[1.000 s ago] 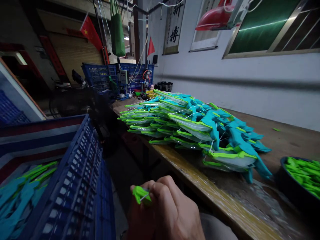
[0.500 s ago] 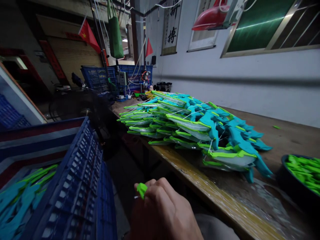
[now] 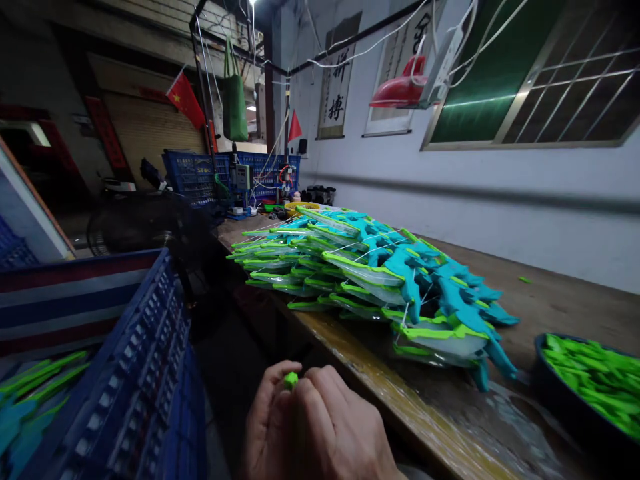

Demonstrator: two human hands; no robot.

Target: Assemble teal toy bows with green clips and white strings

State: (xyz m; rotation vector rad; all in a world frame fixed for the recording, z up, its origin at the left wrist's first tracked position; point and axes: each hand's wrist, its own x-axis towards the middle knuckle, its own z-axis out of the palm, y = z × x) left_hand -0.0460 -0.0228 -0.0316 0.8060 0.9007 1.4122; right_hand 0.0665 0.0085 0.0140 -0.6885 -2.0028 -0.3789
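Note:
Low in the view, my left hand (image 3: 267,423) and my right hand (image 3: 335,420) are pressed together in front of the table edge. A small bright green plastic piece (image 3: 291,381) pokes up between their fingertips; the rest of it is hidden by the fingers. Both hands are closed around it. Beyond them, a big pile of teal and green plastic parts (image 3: 410,280) with clear film and thin white strings lies on the wooden table (image 3: 565,300).
A dark bowl (image 3: 543,380) of green pieces stands at the right. Blue crates (image 3: 125,380) are on the left, with teal and green parts (image 3: 40,393) inside the striped lining. A red lamp (image 3: 400,90) hangs above; a fan (image 3: 135,223) stands behind the crates.
The view has tilted up and shifted slightly right. My left hand's fingers now show beside my right hand, and less of the green piece sticks out.

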